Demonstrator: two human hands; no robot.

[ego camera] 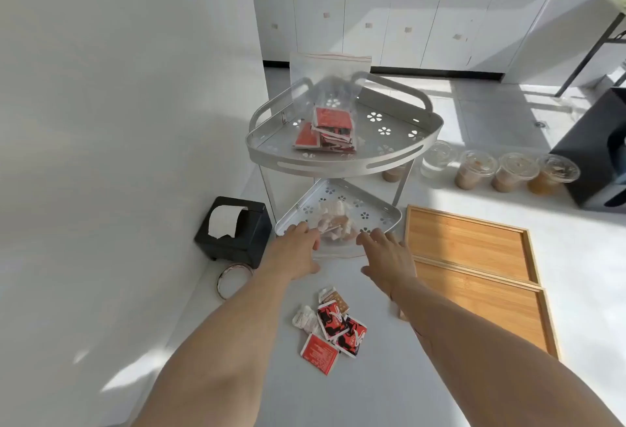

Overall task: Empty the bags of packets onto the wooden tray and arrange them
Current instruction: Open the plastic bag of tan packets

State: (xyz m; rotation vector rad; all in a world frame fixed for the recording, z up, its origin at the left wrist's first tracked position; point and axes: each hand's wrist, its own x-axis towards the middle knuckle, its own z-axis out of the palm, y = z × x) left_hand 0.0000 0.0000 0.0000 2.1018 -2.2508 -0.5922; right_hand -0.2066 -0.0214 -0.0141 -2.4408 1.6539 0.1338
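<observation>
Reaching both open hands, left hand (298,250) and right hand (386,257), toward the bagged packets (335,223) on the lower shelf, I find the wooden tray (474,257) unfilled, a second bag (330,121) above, loose packets (333,328) on the bench.

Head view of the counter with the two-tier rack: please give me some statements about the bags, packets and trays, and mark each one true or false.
1. A zip bag of red packets stands on the top shelf of the rack. True.
2. The wooden trays already hold packets. False: they are bare.
3. Loose packets lie on the counter near the person. True.
4. Left hand and right hand reach toward the top shelf. False: they reach to the bag of pale packets on the lower shelf.
5. Lidded drink cups stand behind the trays. True.
</observation>
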